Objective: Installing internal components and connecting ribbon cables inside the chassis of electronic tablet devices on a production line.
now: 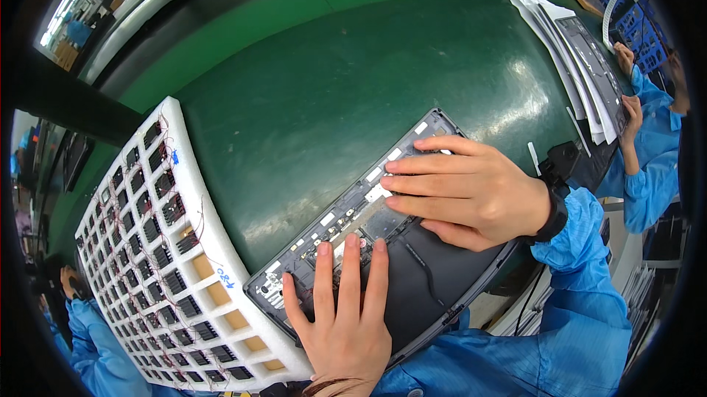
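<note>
A dark grey laptop case part (434,279) lies open-side up on the green table, with white stickers and small components along its upper edge. My left hand (346,316) rests flat on its lower left part, fingers together and pointing up toward the component strip. My right hand (464,191) lies flat across the upper right part, fingers pointing left and pressing on the white stickers. A black band sits on my right wrist (554,213). Neither hand holds anything.
A white foam tray (166,250) with a grid of pockets, many holding small dark wired parts, lies at the left. A stack of grey panels and white sheets (582,51) sits at the far right, where another person's blue-sleeved hands (630,113) work. The green mat (331,80) spreads beyond.
</note>
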`<state>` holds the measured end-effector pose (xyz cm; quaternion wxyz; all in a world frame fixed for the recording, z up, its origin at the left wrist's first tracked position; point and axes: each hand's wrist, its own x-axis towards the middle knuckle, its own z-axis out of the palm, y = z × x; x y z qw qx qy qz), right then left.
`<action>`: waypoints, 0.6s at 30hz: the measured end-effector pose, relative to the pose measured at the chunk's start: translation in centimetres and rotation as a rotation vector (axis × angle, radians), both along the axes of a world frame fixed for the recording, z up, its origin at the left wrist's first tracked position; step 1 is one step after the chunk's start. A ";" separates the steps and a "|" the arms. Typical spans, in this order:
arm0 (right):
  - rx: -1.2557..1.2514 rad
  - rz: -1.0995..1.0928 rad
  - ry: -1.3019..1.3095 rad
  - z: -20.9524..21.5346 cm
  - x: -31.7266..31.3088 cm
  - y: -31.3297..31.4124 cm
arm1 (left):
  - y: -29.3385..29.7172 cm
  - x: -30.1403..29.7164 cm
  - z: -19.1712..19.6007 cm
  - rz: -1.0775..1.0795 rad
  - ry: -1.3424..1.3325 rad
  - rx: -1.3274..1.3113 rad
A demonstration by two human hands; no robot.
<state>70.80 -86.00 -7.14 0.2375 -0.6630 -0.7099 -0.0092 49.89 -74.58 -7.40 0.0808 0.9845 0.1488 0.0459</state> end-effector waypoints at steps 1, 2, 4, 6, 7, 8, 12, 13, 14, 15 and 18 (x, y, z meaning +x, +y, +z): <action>0.001 0.005 0.000 0.1 -0.1 0.1 | 0.0 0.0 0.0 0.005 0.000 0.001; -0.003 0.005 -0.011 0.2 -0.2 0.1 | 0.0 0.0 0.0 0.004 -0.006 -0.006; -0.008 0.009 -0.025 0.4 -0.4 0.2 | 0.1 0.0 0.0 0.007 -0.014 -0.012; -0.033 0.000 -0.002 0.4 -0.5 0.2 | 0.2 -0.1 0.0 -0.009 -0.032 -0.012; -0.032 0.004 -0.004 0.5 -0.5 0.3 | 0.3 -0.1 -0.1 -0.005 -0.033 -0.011; -0.046 -0.003 0.011 0.6 -0.6 0.3 | 0.3 0.0 -0.1 -0.012 -0.046 -0.014; -0.045 -0.030 0.007 0.1 -0.2 0.3 | 0.3 -0.5 0.1 0.014 -0.087 -0.089; -0.041 -0.020 0.006 0.3 -0.1 0.2 | 0.1 -0.9 0.3 0.023 -0.089 -0.084; -0.038 -0.015 0.029 0.5 0.0 0.2 | -0.2 -1.4 0.4 0.058 -0.115 -0.059; -0.036 -0.009 0.053 0.8 0.2 0.3 | -0.4 -1.8 0.6 0.094 -0.141 -0.035; 0.062 -0.088 0.071 1.0 0.1 0.1 | -0.3 -2.9 0.7 0.127 -0.136 -0.008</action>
